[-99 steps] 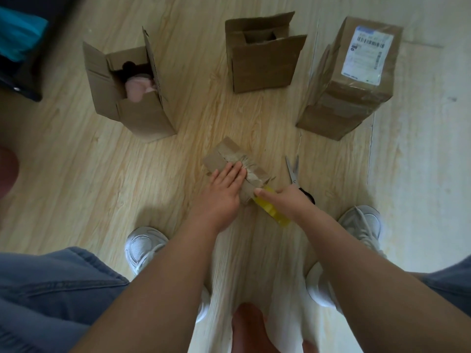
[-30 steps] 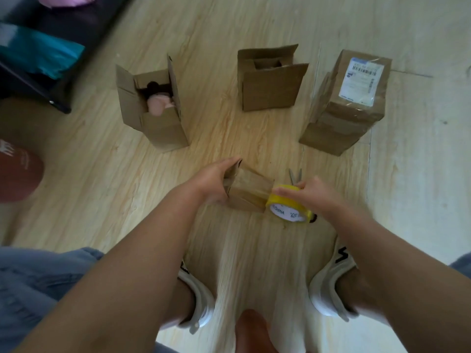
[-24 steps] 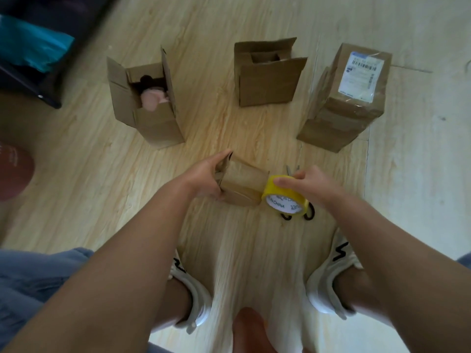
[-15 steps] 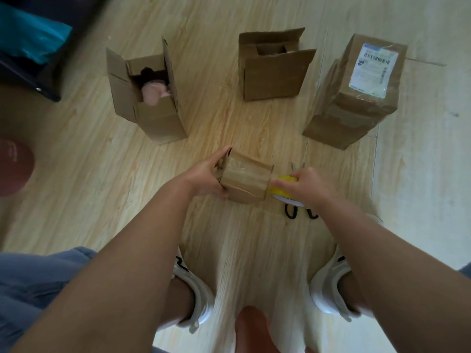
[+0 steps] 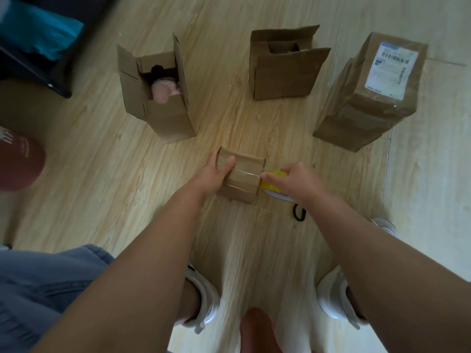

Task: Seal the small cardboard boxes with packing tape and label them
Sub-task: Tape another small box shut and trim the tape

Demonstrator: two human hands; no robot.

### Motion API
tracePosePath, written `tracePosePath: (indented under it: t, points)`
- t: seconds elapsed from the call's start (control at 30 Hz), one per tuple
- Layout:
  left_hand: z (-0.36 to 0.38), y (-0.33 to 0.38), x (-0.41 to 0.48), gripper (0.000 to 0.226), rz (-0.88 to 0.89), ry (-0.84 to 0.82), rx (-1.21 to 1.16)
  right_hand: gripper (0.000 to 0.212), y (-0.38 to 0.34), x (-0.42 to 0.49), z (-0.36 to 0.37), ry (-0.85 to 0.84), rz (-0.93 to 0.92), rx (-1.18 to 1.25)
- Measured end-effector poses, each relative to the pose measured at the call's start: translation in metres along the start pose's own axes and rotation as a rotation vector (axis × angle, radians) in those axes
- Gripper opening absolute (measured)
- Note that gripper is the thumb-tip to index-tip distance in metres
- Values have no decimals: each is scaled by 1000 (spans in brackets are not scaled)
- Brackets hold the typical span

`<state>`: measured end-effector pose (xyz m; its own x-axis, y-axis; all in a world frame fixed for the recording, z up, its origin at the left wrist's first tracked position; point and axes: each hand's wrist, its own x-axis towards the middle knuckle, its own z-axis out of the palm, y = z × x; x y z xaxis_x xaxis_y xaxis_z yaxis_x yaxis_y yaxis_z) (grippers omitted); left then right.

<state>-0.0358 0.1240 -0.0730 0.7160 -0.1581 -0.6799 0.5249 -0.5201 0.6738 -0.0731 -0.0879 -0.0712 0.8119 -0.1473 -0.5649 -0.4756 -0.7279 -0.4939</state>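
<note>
A small closed cardboard box (image 5: 244, 174) lies on the wooden floor in front of me. My left hand (image 5: 216, 173) grips its left end, thumb on top. My right hand (image 5: 293, 180) holds a yellow roll of packing tape (image 5: 274, 188) against the box's right end. A strip of clear tape runs across the top of the box from my left thumb to the roll. Black scissor handles (image 5: 299, 214) show under my right wrist; the blades are hidden.
Three more boxes stand further out: an open one (image 5: 163, 115) with a pink item inside at the left, an open one (image 5: 283, 75) in the middle, and a taped, labelled one (image 5: 369, 98) at the right. My white shoes (image 5: 204, 304) are below. A dark red object (image 5: 20, 164) sits at the left.
The box has been turned so a taped face is up. The tape roll has moved along its top to the right end, and my left thumb now presses on top.
</note>
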Motion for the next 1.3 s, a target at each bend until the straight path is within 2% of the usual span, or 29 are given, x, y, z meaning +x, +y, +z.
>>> tracePosePath:
  t: [0.07, 0.13, 0.4, 0.5, 0.6, 0.73, 0.9, 1.03, 1.23, 1.3]
  points:
    - [11, -5, 0, 64, 72, 156, 22, 53, -3, -1, 1, 2, -4, -7]
    - [17, -8, 0, 61, 112, 253, 77, 52, -5, -4, 1, 10, 1, -13]
    - [27, 1, 3, 62, 56, 408, 505, 67, -18, -7, -4, -17, 70, -37]
    - [34, 11, -8, 59, 229, 462, 803, 67, -16, -6, -3, -39, 83, -38]
    - [44, 20, -20, 73, 459, 356, 1034, 64, -15, -5, 0, -74, 83, -33]
    - [47, 18, -24, 89, 387, 182, 1175, 45, -13, -5, -1, -125, 35, 58]
    - [47, 23, -18, 104, 360, 207, 1337, 35, 0, -9, -10, -323, -66, 113]
    - [36, 27, -13, 96, 400, 208, 1286, 39, 9, -16, -11, -403, -71, 100]
    - [-1, 30, -16, 107, 429, 159, 1087, 26, -21, -30, -31, -428, -132, 208]
    - [-5, 35, -19, 110, 435, 107, 998, 28, -27, -38, -43, -420, -124, 285]
